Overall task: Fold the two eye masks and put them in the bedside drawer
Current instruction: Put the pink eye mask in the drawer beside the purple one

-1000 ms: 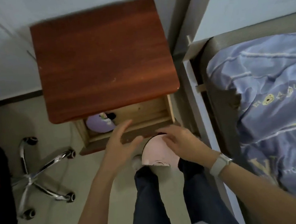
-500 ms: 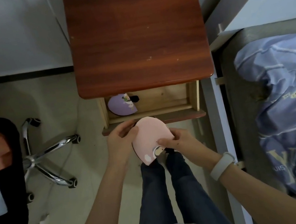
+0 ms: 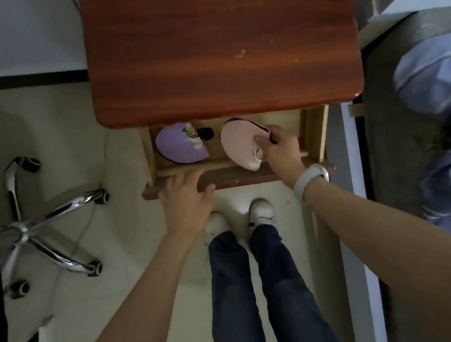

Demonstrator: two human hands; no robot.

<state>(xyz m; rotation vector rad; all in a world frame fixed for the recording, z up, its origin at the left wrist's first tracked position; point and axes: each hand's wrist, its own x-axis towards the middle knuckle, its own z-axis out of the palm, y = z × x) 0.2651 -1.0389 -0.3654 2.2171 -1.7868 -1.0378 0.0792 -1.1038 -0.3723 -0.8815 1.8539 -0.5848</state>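
The right hand (image 3: 279, 149) pinches the folded pink eye mask (image 3: 240, 147) in its grip and lowers it into the open bedside drawer (image 3: 312, 133), just right of the folded purple eye mask (image 3: 179, 148) lying at the drawer's left. The left hand (image 3: 186, 197) rests spread on the drawer front (image 3: 234, 179). The pink mask's near end overhangs the drawer's near wall — released there, it could spring open or jam when the drawer closes under the nightstand top (image 3: 221, 42).

Drawer (image 3: 312, 133) interior — mostly under tabletop (image 3: 221, 42)
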